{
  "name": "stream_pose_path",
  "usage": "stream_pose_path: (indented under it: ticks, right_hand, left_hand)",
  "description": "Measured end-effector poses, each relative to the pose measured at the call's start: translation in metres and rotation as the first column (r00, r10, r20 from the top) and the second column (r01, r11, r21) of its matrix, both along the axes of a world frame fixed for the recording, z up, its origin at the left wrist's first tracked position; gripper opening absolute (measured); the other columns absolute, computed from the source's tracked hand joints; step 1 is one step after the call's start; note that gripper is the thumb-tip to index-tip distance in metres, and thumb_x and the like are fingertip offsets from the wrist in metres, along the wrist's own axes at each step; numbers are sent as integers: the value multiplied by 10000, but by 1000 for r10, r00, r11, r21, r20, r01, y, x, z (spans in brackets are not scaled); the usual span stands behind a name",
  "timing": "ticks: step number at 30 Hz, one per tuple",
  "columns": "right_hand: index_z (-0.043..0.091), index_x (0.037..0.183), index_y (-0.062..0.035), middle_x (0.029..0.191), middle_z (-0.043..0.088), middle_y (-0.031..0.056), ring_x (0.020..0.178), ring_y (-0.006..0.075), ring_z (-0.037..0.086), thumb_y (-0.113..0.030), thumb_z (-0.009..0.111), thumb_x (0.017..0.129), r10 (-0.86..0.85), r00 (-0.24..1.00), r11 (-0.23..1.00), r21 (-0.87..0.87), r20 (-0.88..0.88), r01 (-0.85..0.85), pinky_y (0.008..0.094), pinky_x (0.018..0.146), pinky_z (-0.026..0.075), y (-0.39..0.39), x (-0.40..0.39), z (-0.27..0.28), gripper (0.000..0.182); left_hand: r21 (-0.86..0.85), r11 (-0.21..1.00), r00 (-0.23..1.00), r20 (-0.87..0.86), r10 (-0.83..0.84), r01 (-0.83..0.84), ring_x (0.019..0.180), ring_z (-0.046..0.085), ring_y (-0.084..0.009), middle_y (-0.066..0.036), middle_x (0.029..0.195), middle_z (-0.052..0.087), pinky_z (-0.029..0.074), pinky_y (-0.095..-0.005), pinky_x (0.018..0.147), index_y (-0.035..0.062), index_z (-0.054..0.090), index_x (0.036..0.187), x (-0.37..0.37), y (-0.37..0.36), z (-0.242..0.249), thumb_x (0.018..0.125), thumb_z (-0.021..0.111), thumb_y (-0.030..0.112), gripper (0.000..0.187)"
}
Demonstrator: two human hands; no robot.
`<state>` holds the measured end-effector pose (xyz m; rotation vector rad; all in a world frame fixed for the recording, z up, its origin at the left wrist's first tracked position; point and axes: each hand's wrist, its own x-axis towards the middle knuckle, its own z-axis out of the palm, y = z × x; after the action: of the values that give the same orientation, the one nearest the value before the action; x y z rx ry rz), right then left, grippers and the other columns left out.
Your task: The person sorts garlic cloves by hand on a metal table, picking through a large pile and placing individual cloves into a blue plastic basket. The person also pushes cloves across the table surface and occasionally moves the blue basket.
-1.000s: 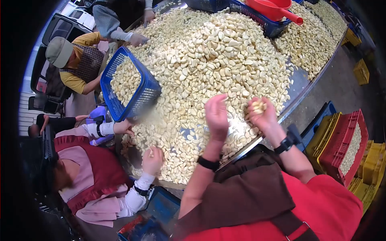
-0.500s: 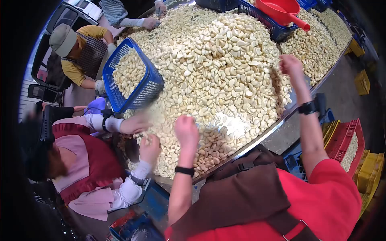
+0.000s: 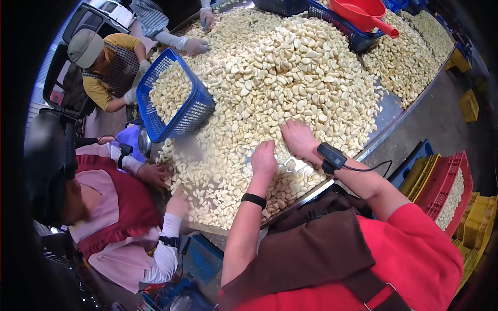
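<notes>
Pale, garlic-clove-like pieces (image 3: 290,72) are heaped high over a metal table (image 3: 386,124). My left hand (image 3: 264,158), with a black band at the wrist, rests on the pieces near the front edge; its fingers are bent down and whatever they hold is hidden. Just right of it, my right hand (image 3: 299,137) lies on the lower slope of the heap, palm down with fingers partly spread. A black device is strapped to that wrist, with a cable trailing from it. Between and below the hands a bright patch of metal shows among the pieces.
A blue basket (image 3: 194,111) of pieces stands at the left of the heap. Co-workers' hands (image 3: 179,202) touch pieces at the left edge. A red scoop (image 3: 358,14) sits on a blue basket at the back. Red and yellow crates (image 3: 451,194) stand at the right.
My right hand has come from the heap's right side down and left, beside my left hand. My left hand has shifted slightly right. The co-worker's hands at the left have drawn back toward the table edge.
</notes>
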<state>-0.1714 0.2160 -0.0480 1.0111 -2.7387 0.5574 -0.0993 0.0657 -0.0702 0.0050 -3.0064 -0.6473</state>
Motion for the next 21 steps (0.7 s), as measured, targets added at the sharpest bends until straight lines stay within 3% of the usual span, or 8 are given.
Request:
stream_pose_path:
  ticks: [5, 9, 12, 14, 16, 17, 19, 21]
  right_hand:
    - [520, 916, -37, 795, 591, 159, 675, 289, 616, -89, 517, 781, -112, 724, 929, -188, 681, 320, 382, 599, 492, 29, 12, 33, 145]
    - [599, 1044, -34, 796, 644, 134, 705, 231, 630, -140, 552, 799, 73, 714, 791, -476, 696, 383, 337, 652, 498, 22, 8, 37, 271]
    - [523, 1212, -48, 1189, 541, 201, 1034, 298, 573, -173, 590, 800, 119, 896, 915, -399, 428, 69, 384, 890, 463, 9, 6, 58, 435]
    - [456, 1263, -37, 1336, 413, 204, 1210, 328, 449, -177, 631, 766, -59, 967, 975, -192, 246, 109, 396, 988, 404, 15, -9, 50, 545]
    - [420, 1278, -25, 1357, 383, 218, 1262, 394, 376, -186, 661, 732, 11, 996, 999, -50, 85, -7, 429, 1023, 376, 8, 2, 27, 618]
    - [413, 1282, -14, 1371, 364, 238, 1242, 455, 369, -189, 660, 737, -1, 990, 999, 45, 139, -5, 479, 1026, 363, -2, 21, 25, 623]
    - [431, 1282, -38, 1405, 316, 255, 1220, 553, 335, -215, 667, 739, 43, 968, 994, 86, 246, -66, 549, 1022, 352, -23, 50, 12, 618]
    - [509, 1241, -112, 1405, 339, 227, 1191, 537, 379, -245, 675, 744, 202, 916, 975, 20, 348, -222, 546, 991, 386, -37, 79, 8, 541]
  left_hand:
    - [197, 965, 974, 182, 137, -173, 730, 609, -291, -118, 896, 608, 483, -399, 623, 102, 575, 947, 1, -6, 10, 798, 475, 40, 190]
    - [725, -371, 806, 577, -135, -581, 783, 622, -224, -82, 924, 614, 539, -317, 609, 24, 539, 1075, 8, -1, 41, 932, 431, 200, 251]
    - [575, -689, 893, 361, -270, -441, 806, 613, -219, -79, 924, 611, 527, -302, 606, 51, 522, 1051, -1, -16, 5, 941, 459, 258, 243]
    - [613, -679, 914, 289, -284, -405, 761, 612, -224, -63, 863, 614, 512, -290, 612, 78, 533, 971, -12, -37, -3, 949, 470, 300, 231]
    - [816, 189, 800, 442, 405, -546, 749, 628, -274, -96, 822, 638, 505, -357, 633, 86, 568, 965, -28, -44, 5, 915, 527, 305, 228]
    - [819, 183, 800, 439, 409, -543, 749, 628, -274, -96, 822, 638, 505, -357, 633, 86, 568, 965, -31, -49, 9, 915, 527, 305, 228]
    - [218, 836, 860, 29, 510, -503, 776, 638, -321, -142, 851, 658, 498, -420, 667, 100, 602, 970, -38, -62, 18, 868, 573, 294, 221]
    - [100, 887, 892, 80, 445, -452, 804, 634, -335, -154, 868, 659, 493, -434, 696, 117, 607, 998, -32, -72, 15, 851, 582, 286, 225]
